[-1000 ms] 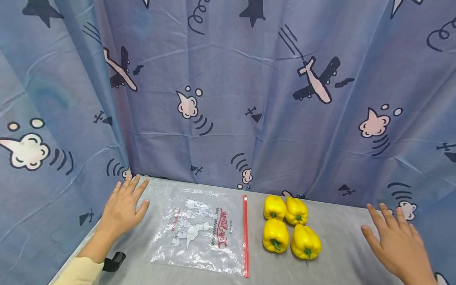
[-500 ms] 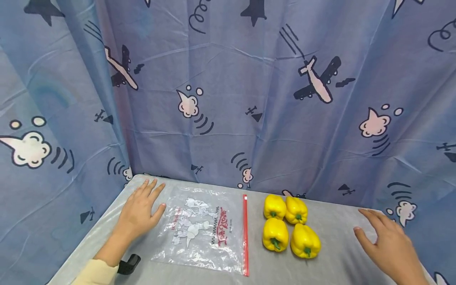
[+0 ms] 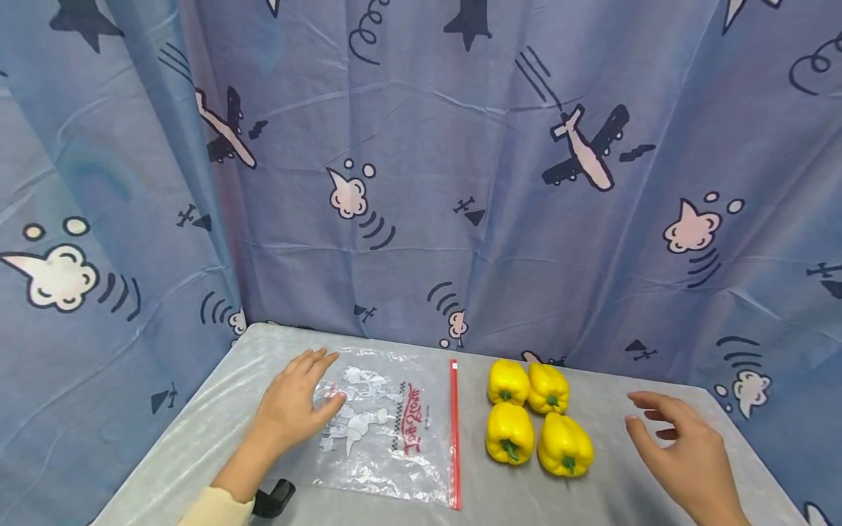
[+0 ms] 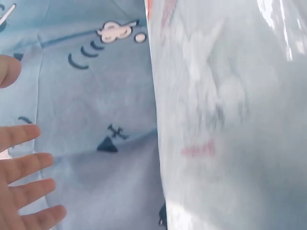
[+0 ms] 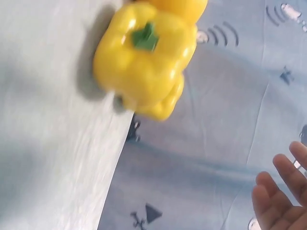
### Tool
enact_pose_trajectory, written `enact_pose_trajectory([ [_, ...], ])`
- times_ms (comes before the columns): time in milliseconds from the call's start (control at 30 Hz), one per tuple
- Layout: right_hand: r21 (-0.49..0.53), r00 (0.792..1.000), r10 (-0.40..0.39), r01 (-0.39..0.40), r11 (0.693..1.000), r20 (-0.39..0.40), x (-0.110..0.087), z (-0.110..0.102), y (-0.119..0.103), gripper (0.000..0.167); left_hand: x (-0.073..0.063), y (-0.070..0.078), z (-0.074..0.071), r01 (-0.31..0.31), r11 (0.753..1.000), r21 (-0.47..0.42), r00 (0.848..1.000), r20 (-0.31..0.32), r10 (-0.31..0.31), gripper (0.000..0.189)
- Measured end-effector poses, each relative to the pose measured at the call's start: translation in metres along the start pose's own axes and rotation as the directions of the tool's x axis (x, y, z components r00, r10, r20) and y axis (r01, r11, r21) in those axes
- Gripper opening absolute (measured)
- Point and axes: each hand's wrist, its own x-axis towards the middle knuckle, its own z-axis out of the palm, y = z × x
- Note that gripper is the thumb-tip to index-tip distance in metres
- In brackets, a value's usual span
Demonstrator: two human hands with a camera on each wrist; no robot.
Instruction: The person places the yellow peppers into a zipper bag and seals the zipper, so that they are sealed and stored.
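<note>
the left hand (image 3: 292, 402) lies flat on the plastic bag (image 3: 388, 431), the right hand (image 3: 677, 449) floats loose near four yellow peppers (image 3: 536, 420) — a bump could roll them away.

Four yellow peppers (image 3: 529, 418), one clear zip bag (image 3: 388, 431) and two hands are on the table (image 3: 197, 438).

Left hand (image 3: 294, 401) slid inward, fingertips now on the plastic bag (image 3: 384, 431). Right hand (image 3: 680, 449) moved closer to the yellow peppers (image 3: 536, 420).
</note>
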Motion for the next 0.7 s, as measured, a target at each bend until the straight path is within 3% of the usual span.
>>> enact_pose_trajectory([
  [300, 0.169, 0.996, -0.075, 0.065, 0.983, 0.050, -0.014, 0.015, -0.038, 0.027, -0.001, 0.028, 0.026, -0.026, 0.995, -0.093, 0.996, 0.079, 0.033, 0.062],
  [433, 0.290, 0.991, -0.091, 0.061, 0.955, 0.093, -0.024, 0.027, -0.057, 0.024, -0.004, 0.038, 0.038, -0.026, 0.989, -0.144, 0.987, 0.153, 0.049, 0.066],
  [533, 0.382, 0.983, -0.079, 0.010, 0.924, 0.166, -0.032, 0.038, -0.072, 0.021, -0.006, 0.046, 0.045, -0.025, 0.983, -0.179, 0.976, 0.207, 0.063, 0.069],
  [600, 0.426, 0.966, -0.043, -0.072, 0.902, 0.254, -0.036, 0.046, -0.082, 0.020, -0.006, 0.050, 0.049, -0.031, 0.981, -0.189, 0.970, 0.232, 0.075, 0.071],
  [700, 0.470, 0.914, -0.009, -0.200, 0.860, 0.406, -0.040, 0.060, -0.093, 0.020, -0.007, 0.058, 0.054, -0.038, 0.981, -0.193, 0.959, 0.269, 0.090, 0.073],
])
